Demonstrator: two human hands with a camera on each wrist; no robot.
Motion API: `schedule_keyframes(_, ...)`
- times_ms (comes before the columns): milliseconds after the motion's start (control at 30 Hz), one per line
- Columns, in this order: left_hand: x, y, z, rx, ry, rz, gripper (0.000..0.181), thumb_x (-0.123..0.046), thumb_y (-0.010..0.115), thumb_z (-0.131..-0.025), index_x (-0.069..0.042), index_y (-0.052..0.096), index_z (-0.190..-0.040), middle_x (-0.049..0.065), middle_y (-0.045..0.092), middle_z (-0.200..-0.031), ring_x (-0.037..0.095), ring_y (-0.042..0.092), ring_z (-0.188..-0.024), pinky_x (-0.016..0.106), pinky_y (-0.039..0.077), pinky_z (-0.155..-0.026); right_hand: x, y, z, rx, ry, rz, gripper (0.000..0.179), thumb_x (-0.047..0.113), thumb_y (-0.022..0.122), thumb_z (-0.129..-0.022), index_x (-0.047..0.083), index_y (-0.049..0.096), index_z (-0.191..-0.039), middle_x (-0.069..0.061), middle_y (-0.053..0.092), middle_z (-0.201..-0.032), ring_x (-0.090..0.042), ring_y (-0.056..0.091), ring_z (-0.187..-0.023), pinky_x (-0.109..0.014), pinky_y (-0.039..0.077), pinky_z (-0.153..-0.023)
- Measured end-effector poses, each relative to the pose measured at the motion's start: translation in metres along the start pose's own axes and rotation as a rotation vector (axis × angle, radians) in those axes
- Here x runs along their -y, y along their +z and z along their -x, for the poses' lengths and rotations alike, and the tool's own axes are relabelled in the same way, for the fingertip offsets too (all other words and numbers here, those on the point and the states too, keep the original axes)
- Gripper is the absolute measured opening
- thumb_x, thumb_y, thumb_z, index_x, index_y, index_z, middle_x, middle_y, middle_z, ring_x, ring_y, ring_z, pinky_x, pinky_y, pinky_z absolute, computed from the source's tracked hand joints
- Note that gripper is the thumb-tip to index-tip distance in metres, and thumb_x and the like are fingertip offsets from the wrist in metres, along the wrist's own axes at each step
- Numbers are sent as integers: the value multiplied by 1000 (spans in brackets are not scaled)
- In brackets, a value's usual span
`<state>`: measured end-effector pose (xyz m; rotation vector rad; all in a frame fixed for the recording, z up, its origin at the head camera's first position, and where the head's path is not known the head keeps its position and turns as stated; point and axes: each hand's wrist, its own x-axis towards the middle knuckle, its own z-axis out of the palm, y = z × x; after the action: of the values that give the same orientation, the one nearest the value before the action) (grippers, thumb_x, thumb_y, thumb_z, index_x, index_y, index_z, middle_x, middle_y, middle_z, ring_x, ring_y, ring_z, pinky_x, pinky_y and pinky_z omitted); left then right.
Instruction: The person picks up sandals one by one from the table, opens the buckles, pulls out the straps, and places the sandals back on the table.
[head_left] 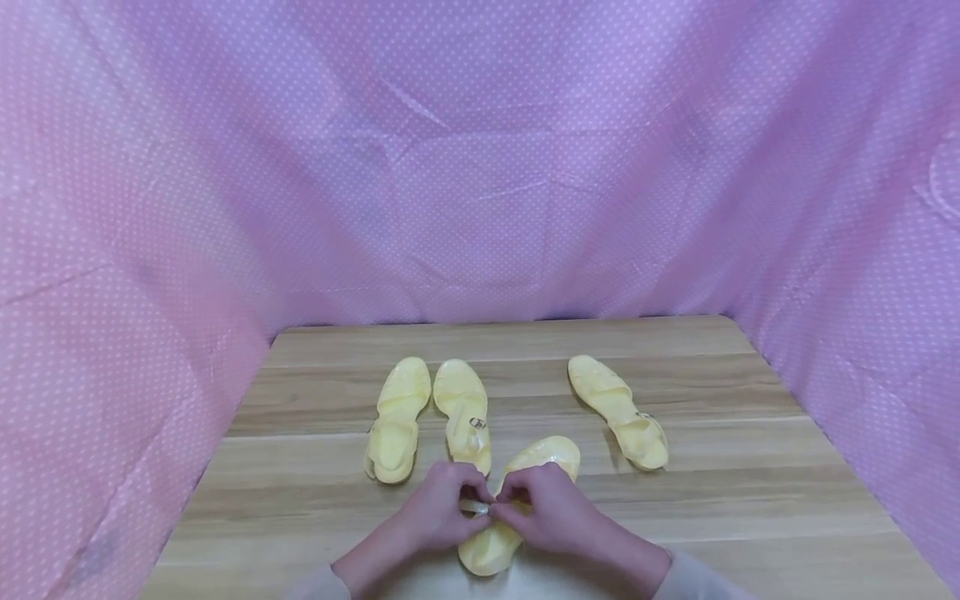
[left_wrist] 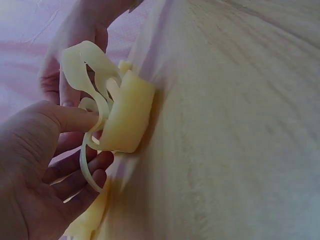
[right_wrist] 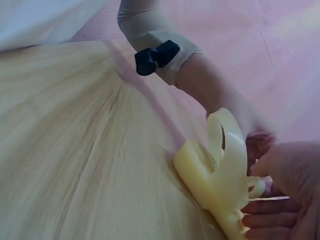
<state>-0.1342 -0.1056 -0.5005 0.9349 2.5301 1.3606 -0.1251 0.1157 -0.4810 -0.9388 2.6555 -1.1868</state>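
The polka-dot cloth (head_left: 480, 208) was lit softly, brighter at left than at upper right. A soft shadow was cast on the wooden tabletop (left_wrist: 225, 125) beside the yellow sandal (left_wrist: 132, 112); in both wrist views, the cloth was blurred.

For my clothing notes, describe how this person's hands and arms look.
The left hand and right hand are bare, without visible gloves or rings. Pale sleeves end short of both wrists. A small black device sits on the left one.
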Motion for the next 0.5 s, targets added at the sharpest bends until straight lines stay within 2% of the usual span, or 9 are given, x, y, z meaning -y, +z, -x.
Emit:
schedule_keyframes(133,0,-2,-3,47,-22,-9,18,-4,88,-81,-16,74,-82,-8,74,-83,-8,63,-77,14,58,-73,3,0,-2,21,60,5,10,19,83,-91,21,78,-83,16,75,-76,9,60,-70,-14,52,-66)
schedule_keyframes(267,1,-2,-3,52,-10,1,17,-5,88,-81,-15,74,-81,-6,74,-81,-7,62,-74,14,57,-69,2,-4,-3,70,97,-13,6,16,83,-91,19,79,-87,15,77,-82,9,64,-78,-17,57,-72)
schedule_keyframes(400,1,-1,-3,48,3,5,17,-5,88,-81,-14,73,-81,-4,74,-80,-6,62,-73,14,57,-68,1,-7,-3,102,94,-48,5,16,82,-93,17,79,-89,15,78,-85,8,66,-81,-18,58,-76)
schedule_keyframes(500,0,-2,-2,42,8,-5,17,-4,88,-81,-13,74,-81,-2,74,-80,-6,63,-74,14,57,-69,1,-6,-4,97,83,-51,9,18,80,-94,20,79,-86,17,76,-81,9,64,-77,-17,57,-72)
